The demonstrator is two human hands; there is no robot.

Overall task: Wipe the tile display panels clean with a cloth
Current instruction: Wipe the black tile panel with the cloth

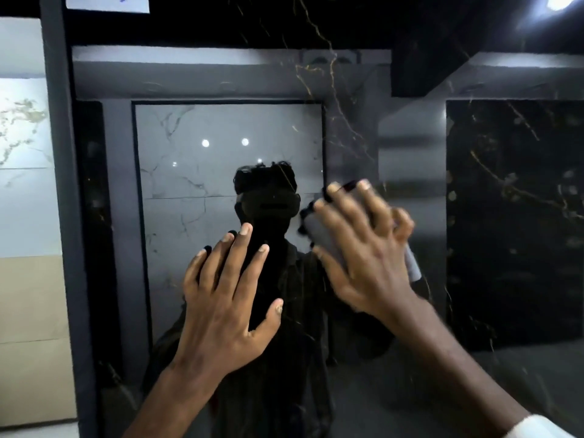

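Cloth (328, 235), grey, likely soft and light, best pressed flat under the palm; lay beneath right hand (363, 248), fingers spread over it against glossy black tile panel (363, 105). Left hand (227, 295) flat, released, on same panel. Pale tile panel (22, 137) stood leftward; nothing obstructed.

The cloth (328, 235) is pressed flat against the tile panel (363, 390) under the spread fingers of the right hand (363, 248). Just left of and below that grip, the left hand (227, 298) is laid flat on the same panel. A frame post (66, 184) stands well to the left, with further panels (25, 153) beyond it.
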